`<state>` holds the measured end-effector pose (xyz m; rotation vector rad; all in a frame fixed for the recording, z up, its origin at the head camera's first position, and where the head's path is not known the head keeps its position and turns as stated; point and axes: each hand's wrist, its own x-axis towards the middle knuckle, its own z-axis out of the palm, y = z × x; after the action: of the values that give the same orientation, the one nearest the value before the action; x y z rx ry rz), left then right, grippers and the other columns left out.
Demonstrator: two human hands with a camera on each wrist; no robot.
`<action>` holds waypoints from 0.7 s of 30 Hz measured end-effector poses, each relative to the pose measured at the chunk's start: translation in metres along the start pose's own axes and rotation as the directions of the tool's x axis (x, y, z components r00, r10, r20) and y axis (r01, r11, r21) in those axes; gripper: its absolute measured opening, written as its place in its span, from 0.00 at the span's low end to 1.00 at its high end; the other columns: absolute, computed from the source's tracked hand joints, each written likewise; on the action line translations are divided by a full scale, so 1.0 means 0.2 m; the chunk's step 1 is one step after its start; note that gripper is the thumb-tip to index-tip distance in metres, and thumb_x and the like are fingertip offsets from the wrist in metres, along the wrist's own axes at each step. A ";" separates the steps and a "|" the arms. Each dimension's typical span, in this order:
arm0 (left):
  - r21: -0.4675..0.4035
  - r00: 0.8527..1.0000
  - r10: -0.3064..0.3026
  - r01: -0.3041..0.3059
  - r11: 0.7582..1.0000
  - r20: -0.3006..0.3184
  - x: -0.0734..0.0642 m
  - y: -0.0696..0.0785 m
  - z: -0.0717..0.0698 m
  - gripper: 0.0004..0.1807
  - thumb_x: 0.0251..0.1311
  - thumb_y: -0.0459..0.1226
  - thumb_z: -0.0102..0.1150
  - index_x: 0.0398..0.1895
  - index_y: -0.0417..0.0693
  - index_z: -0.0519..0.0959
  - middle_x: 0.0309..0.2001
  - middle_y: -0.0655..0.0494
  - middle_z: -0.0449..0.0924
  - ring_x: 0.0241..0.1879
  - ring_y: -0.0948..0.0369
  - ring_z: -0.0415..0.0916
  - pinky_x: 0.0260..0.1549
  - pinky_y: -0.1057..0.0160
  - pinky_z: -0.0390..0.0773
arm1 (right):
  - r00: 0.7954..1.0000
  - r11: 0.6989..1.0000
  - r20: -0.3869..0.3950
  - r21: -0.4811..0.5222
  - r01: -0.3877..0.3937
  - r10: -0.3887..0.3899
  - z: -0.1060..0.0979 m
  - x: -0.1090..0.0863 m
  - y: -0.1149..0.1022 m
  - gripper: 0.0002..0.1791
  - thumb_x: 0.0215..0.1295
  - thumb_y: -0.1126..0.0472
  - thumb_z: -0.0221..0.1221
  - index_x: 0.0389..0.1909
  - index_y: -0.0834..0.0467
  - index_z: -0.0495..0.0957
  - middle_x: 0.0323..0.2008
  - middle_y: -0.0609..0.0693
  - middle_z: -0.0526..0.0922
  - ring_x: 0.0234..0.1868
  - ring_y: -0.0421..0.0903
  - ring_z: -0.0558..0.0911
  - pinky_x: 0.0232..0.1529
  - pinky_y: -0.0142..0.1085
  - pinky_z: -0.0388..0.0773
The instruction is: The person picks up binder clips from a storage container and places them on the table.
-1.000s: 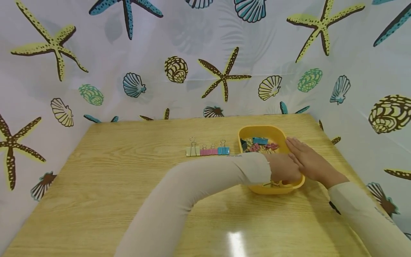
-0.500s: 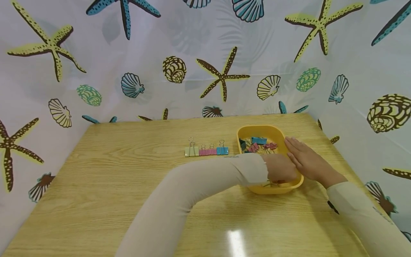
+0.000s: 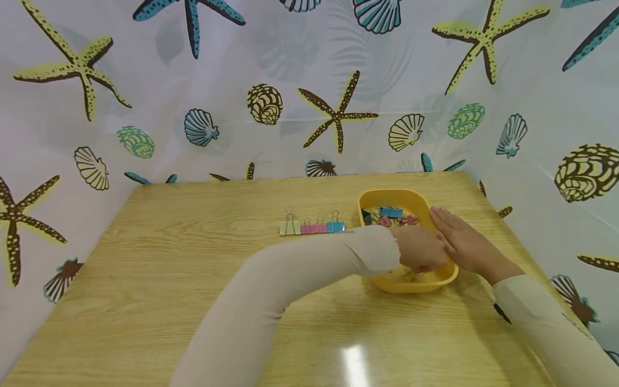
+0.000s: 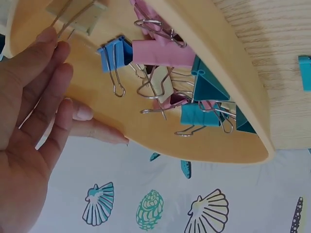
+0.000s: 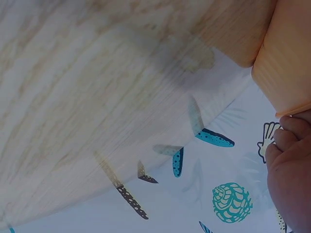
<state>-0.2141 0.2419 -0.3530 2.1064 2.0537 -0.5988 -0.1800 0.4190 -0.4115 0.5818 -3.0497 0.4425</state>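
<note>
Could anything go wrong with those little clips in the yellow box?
Maybe! The left hand pinches a pale yellow clip by its thin wires, so it might slip. The other clips lie in a jumble with wires crossing, so some could snag. And the left sleeve looks close to the row of clips, so it might bump them.

1 pale yellow binder clip (image 4: pixel 92 20), wire handles (image 4: pixel 77 19) between left fingers (image 4: pixel 57 77), within a round-cornered yellow tray (image 3: pixel 416 287)

The tray (image 3: pixel 415 288) looks smooth plastic, clip handles (image 4: pixel 117 86) shiny metal, tabletop (image 3: pixel 184 258) glossy wood, backdrop (image 3: pixel 290 153) matt cloth.
</note>
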 end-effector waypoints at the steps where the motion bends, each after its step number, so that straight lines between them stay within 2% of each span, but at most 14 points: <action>1: -0.009 1.000 0.002 -0.002 1.000 -0.010 -0.01 -0.01 0.00 0.03 0.64 0.36 0.59 0.34 0.54 0.82 0.32 0.63 0.81 0.27 0.68 0.70 0.31 0.72 0.70 | 1.000 1.000 0.002 0.006 -0.001 0.001 0.00 0.00 0.00 0.30 0.77 0.61 0.41 0.73 0.70 0.46 0.73 0.68 0.46 0.73 0.65 0.45 0.72 0.52 0.36; 4: -0.076 0.999 -0.023 0.019 0.997 -0.042 -0.04 -0.02 -0.02 0.03 0.64 0.38 0.60 0.31 0.55 0.78 0.30 0.64 0.77 0.28 0.69 0.70 0.31 0.73 0.69 | 1.000 1.000 0.012 0.020 -0.005 0.005 0.00 0.01 0.00 0.31 0.75 0.64 0.43 0.73 0.70 0.45 0.73 0.68 0.45 0.73 0.65 0.44 0.72 0.52 0.35; 6: -0.135 0.996 -0.034 0.023 0.991 -0.081 -0.07 -0.03 -0.04 0.11 0.64 0.36 0.59 0.23 0.54 0.74 0.23 0.63 0.70 0.22 0.69 0.63 0.27 0.73 0.62 | 1.000 1.000 0.012 0.026 -0.011 0.010 0.01 0.01 0.00 0.31 0.76 0.62 0.43 0.72 0.70 0.46 0.73 0.67 0.45 0.74 0.65 0.43 0.71 0.53 0.36; 8: -0.204 0.992 -0.055 0.031 0.979 -0.117 -0.10 -0.05 -0.06 0.13 0.63 0.35 0.60 0.20 0.54 0.73 0.20 0.64 0.68 0.21 0.69 0.62 0.27 0.73 0.62 | 1.000 0.999 -0.001 0.040 -0.003 0.003 0.01 0.01 0.00 0.31 0.76 0.60 0.42 0.72 0.70 0.46 0.73 0.68 0.45 0.73 0.66 0.44 0.71 0.56 0.37; 11: -0.259 0.981 -0.048 -0.002 0.966 -0.187 -0.16 -0.07 -0.10 0.20 0.65 0.32 0.56 0.14 0.52 0.66 0.17 0.60 0.56 0.18 0.66 0.51 0.24 0.71 0.54 | 0.999 0.999 -0.035 0.049 0.019 -0.017 0.02 0.00 0.01 0.30 0.78 0.57 0.40 0.72 0.70 0.49 0.72 0.68 0.48 0.73 0.67 0.45 0.70 0.58 0.39; 15: -0.281 0.965 -0.104 0.032 0.959 -0.243 -0.23 -0.08 -0.15 0.15 0.66 0.36 0.57 0.19 0.53 0.72 0.21 0.62 0.62 0.23 0.67 0.57 0.27 0.72 0.58 | 0.996 0.999 -0.072 0.012 0.050 -0.049 0.03 0.00 0.02 0.28 0.78 0.57 0.40 0.72 0.67 0.52 0.71 0.69 0.51 0.72 0.68 0.47 0.69 0.58 0.41; 17: -0.282 0.956 -0.141 0.066 0.957 -0.255 -0.26 -0.08 -0.16 0.09 0.66 0.38 0.58 0.25 0.54 0.78 0.25 0.63 0.67 0.28 0.66 0.62 0.31 0.72 0.61 | 0.996 0.998 -0.077 -0.019 0.052 -0.054 0.03 -0.01 0.02 0.28 0.78 0.57 0.39 0.72 0.67 0.51 0.71 0.70 0.52 0.72 0.68 0.48 0.69 0.58 0.43; 21: -0.288 0.938 -0.202 0.118 0.950 -0.283 -0.34 -0.11 -0.13 0.08 0.69 0.39 0.53 0.34 0.53 0.82 0.29 0.64 0.72 0.30 0.67 0.66 0.33 0.73 0.63 | 0.997 0.999 -0.066 -0.031 0.041 -0.043 0.02 0.00 0.01 0.29 0.78 0.57 0.39 0.73 0.66 0.49 0.71 0.69 0.52 0.72 0.67 0.49 0.69 0.59 0.44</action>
<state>-0.2302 0.1903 -0.3009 1.9873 2.3316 0.0037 -0.1811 0.4198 -0.4163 0.6154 -2.9696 0.4060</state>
